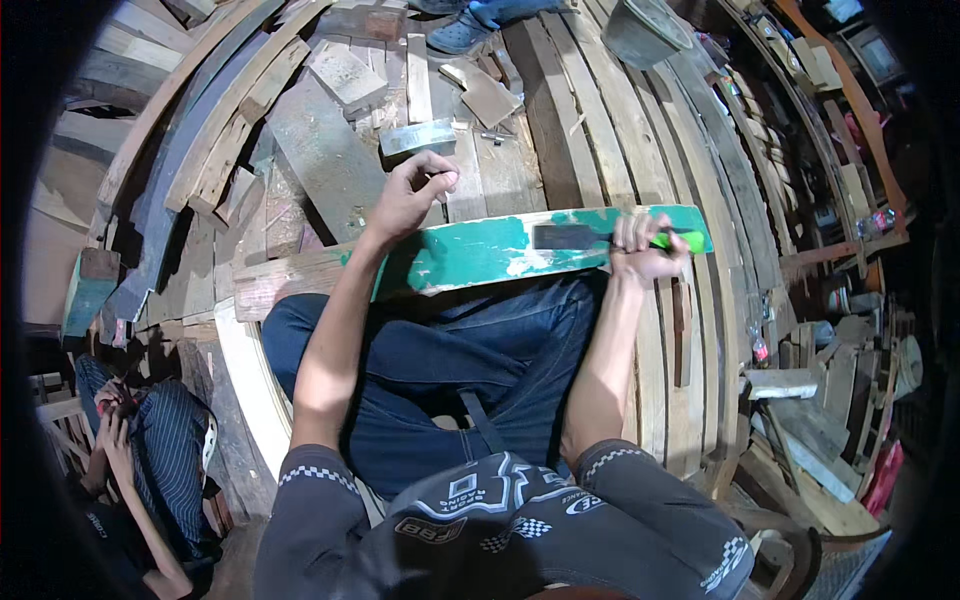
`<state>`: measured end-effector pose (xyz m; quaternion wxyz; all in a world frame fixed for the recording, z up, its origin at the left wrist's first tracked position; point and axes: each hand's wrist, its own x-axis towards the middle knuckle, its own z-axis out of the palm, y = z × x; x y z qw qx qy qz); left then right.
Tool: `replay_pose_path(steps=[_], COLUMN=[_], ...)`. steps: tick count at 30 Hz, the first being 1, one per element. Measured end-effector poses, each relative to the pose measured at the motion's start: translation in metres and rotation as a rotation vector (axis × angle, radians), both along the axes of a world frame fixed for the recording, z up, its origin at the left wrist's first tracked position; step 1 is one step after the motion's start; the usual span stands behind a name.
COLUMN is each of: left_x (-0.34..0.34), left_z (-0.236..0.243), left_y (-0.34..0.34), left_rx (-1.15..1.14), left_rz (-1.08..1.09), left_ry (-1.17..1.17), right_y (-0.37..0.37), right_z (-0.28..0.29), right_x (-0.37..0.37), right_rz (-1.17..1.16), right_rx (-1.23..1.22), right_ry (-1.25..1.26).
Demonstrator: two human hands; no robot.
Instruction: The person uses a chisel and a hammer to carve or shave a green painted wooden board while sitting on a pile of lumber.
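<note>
A long wooden plank (450,255) with patchy green paint and one bare pinkish end lies crosswise over my lap. My right hand (645,250) is closed round the green handle (680,240) of a scraper, whose wide dark blade (565,237) rests flat along the painted face near the plank's right end. My left hand (415,190) is raised over the plank's far edge, fingers curled toward the thumb; whether anything small is between them I cannot tell. Just beyond it sits a metal-coloured block (418,140).
Loose boards and offcuts (350,75) lie ahead, with stacked planks (630,120) at right. A grey bucket (645,30) and someone's blue shoe (455,30) are at the top. A co-worker (165,450) sits at lower left. Scrap wood (810,430) piles at lower right.
</note>
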<state>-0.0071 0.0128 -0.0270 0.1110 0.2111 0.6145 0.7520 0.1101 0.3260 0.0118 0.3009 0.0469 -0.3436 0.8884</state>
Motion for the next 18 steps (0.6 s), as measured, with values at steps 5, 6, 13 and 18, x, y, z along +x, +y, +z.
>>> replay_pose_path(steps=[5,6,13,18], left_x=[-0.002,-0.001,0.002,0.001], left_z=[0.009,0.01,0.01,0.011], left_y=[0.004,0.006,0.003,-0.001], left_rx=[-0.057,-0.055,0.005,-0.079], left_rz=[-0.039,-0.041,-0.022,-0.003], left_ry=[-0.01,-0.013,0.008,0.019], right_y=[0.0,-0.002,0.007,0.02], right_z=[-0.01,-0.009,0.006,0.009], right_x=[0.001,-0.002,-0.006,-0.013], right_rz=[0.019,0.077,0.085,0.09], right_rx=[-0.022,0.012,0.142,0.084], right_ry=[-0.032,-0.026,0.031,-0.02])
